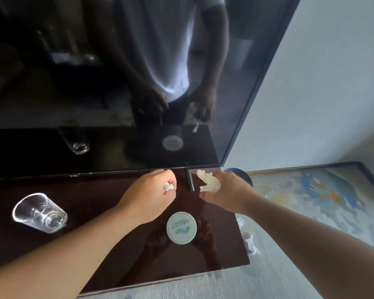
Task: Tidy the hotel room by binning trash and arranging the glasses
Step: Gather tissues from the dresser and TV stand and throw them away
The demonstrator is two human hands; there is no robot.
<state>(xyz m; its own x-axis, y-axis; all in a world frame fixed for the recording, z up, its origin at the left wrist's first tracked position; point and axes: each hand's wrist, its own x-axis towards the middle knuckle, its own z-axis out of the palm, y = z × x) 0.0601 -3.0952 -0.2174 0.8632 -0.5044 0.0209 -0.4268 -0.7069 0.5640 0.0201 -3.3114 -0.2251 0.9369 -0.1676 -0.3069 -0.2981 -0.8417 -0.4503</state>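
My left hand (148,196) is curled over the dark glossy table (91,240) and pinches a small scrap of white tissue (168,187). To its right my right hand (224,192) grips a larger crumpled white tissue (208,180) that sticks out past the fingers. A clear drinking glass (40,213) stands at the table's left side. A round pale coaster (181,227) with a teal print lies near the table's right end, just below both hands.
A large black TV screen (95,83) stands at the table's back, its stand foot (190,180) between my hands. Small bits of white tissue (251,247) lie on the carpet past the table's right edge. A dark round object (243,174) sits behind my right hand.
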